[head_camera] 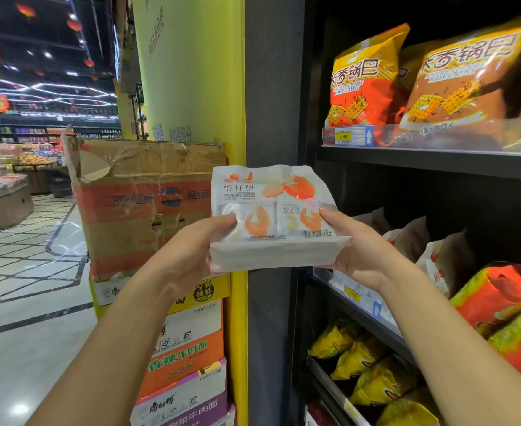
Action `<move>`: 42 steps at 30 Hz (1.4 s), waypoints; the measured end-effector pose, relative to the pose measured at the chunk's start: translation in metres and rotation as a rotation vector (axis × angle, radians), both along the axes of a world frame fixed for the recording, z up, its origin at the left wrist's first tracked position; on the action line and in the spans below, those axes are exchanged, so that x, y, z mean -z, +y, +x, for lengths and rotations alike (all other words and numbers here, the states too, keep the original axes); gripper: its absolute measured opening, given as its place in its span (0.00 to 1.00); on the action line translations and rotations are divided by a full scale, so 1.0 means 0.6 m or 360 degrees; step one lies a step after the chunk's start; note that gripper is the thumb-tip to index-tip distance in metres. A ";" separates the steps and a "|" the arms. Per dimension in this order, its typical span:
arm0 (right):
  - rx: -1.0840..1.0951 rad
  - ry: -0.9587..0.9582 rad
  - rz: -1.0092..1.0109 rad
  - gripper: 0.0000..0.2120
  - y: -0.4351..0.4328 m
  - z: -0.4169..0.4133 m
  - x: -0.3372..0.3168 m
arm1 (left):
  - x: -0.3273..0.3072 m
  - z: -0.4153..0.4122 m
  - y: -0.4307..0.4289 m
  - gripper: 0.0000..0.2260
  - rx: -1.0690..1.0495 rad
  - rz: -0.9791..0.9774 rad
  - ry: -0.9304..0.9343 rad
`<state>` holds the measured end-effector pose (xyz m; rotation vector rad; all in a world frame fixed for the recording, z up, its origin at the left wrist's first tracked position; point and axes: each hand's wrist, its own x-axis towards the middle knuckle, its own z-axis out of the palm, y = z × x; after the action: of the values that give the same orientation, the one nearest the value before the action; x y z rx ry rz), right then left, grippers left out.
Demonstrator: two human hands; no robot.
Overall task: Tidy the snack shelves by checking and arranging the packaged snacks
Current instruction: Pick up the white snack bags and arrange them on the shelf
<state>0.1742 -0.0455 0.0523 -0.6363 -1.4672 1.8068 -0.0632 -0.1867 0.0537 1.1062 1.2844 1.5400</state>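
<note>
A white shrimp-cracker packet [271, 207] with orange shrimp pictures is held up in front of the dark shelf post, its printed face toward me. My left hand [191, 256] grips its left edge, thumb on the front. My right hand [360, 250] grips its right edge, thumb on the front as well. More white packets of the same kind [407, 238] stand on the middle shelf just right of my right hand.
Orange rice-crust bags [367, 78] fill the top shelf behind a clear rail [437, 136]. Red and green bags [499, 299] sit on the middle shelf, yellow bags [363, 358] below. Stacked cardboard cartons [148, 195] stand left of the yellow pillar [191, 72]. The tiled aisle floor [22, 272] lies left.
</note>
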 end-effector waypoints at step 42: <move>0.0705 -0.2488 0.2215 0.28 0.194 0.068 0.050 | 0.089 0.097 0.230 0.35 -0.0701 0.0690 0.0516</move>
<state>0.2151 0.0708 0.0222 -1.4000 -2.5676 -0.6321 -0.0047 -0.0490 0.0003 1.4588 1.5258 2.1017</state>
